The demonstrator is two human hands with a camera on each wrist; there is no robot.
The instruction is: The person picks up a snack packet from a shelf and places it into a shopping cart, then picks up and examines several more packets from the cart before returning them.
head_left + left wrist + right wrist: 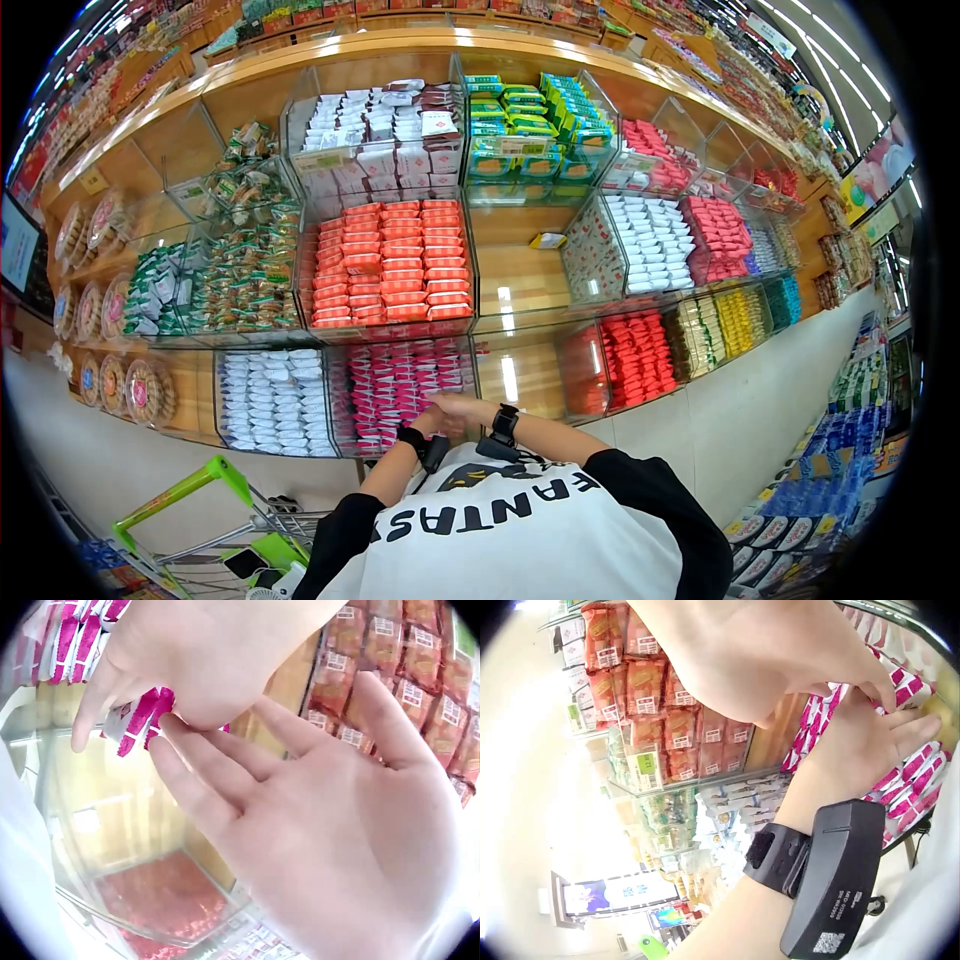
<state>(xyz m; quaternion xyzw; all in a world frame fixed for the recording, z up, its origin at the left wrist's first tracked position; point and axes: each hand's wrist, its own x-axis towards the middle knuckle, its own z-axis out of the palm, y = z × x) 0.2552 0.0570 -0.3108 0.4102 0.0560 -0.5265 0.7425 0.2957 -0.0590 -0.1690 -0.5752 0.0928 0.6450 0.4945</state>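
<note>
My left hand (330,810) is spread palm up, its fingers mostly straight and nothing in the palm. Across its fingertips in the left wrist view lies my right hand (202,652), one finger stretched downward. Both hands meet over the front bin of magenta-and-white packets (395,385). In the right wrist view the right hand (757,660) overlaps the left hand (862,735), and magenta-and-white packets (911,784) lie close around the left fingers. Parts of the right fingers are hidden. Each wrist wears a black strap with a device (832,877).
Behind stands a bin of orange-red packets (390,260); white packets (275,400) fill the bin on the left. Clear dividers separate the bins. To the right, a wooden shelf section (520,375) adjoins red packets (635,355). A green-handled shopping cart (180,500) stands at lower left.
</note>
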